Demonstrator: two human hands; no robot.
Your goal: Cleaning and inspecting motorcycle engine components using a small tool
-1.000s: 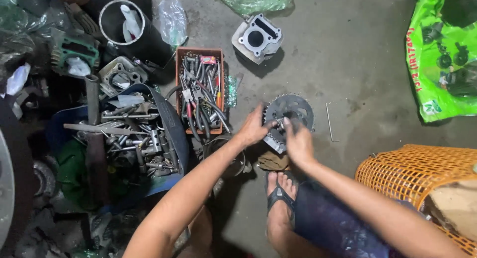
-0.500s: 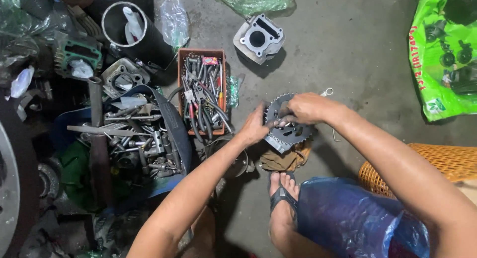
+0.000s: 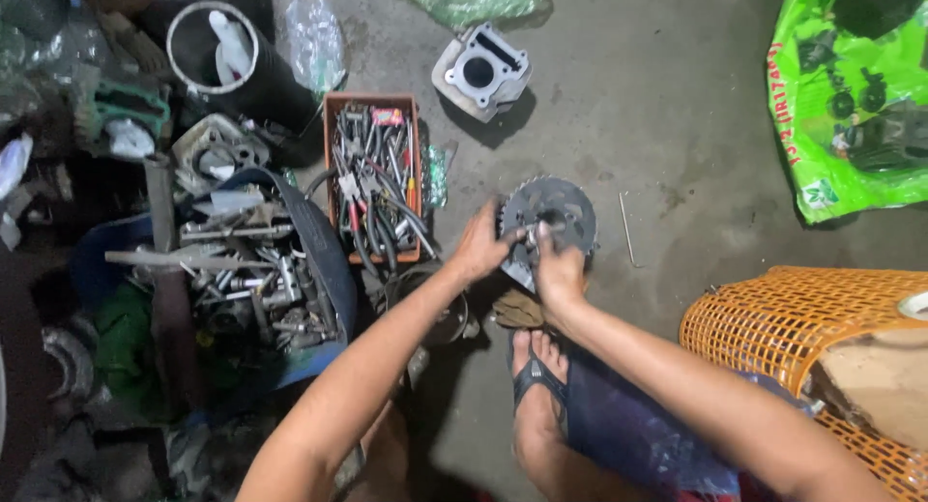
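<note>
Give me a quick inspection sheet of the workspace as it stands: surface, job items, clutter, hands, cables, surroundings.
Surface: bare grey concrete floor, stained.
Job's things: toothed sprocket lying flat on the floor, with a metal part on it under the hands.
Clutter: orange tool tray full of hand tools; blue bin of bolts and metal parts; engine cylinder; thin rod.
Hands: left hand and right hand both on the part at the sprocket's near edge.
Cables: nothing seen.
Surroundings: orange mesh basket, green bag, black bucket.
</note>
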